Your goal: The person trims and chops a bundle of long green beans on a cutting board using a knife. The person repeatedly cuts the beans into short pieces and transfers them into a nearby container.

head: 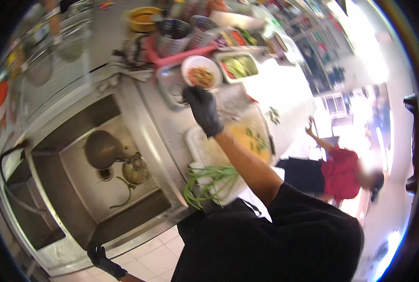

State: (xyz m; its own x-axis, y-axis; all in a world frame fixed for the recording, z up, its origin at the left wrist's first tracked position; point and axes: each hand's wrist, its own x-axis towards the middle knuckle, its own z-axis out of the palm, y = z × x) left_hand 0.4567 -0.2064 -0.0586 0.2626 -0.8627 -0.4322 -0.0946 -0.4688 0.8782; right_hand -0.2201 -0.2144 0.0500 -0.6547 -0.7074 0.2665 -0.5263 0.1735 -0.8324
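My right hand (pixel 203 109), in a black glove, reaches over the counter to the near rim of a white bowl (pixel 185 71). Mixed reddish food (pixel 200 77) lies in the bowl. The fingers are curled and blurred; whether they grip the rim cannot be told. Under the bowl's left side is a metal tray (pixel 167 79). My left hand (pixel 102 260), also black-gloved, hangs by the front edge of a steel sink (pixel 132 243), fingers loosely apart and holding nothing visible. Below my right forearm, long green stalks (pixel 209 178) droop over a white board (pixel 195 141).
The sink basin holds a dark round pan (pixel 103 149) and a green stalk (pixel 126 197). A rectangular container of cut greens (pixel 240 67), a pink tray (pixel 167 60) with perforated metal holders (pixel 174 40), and a yellow pot (pixel 144 17) stand farther back. A person in red (pixel 339 172) stands to the right.
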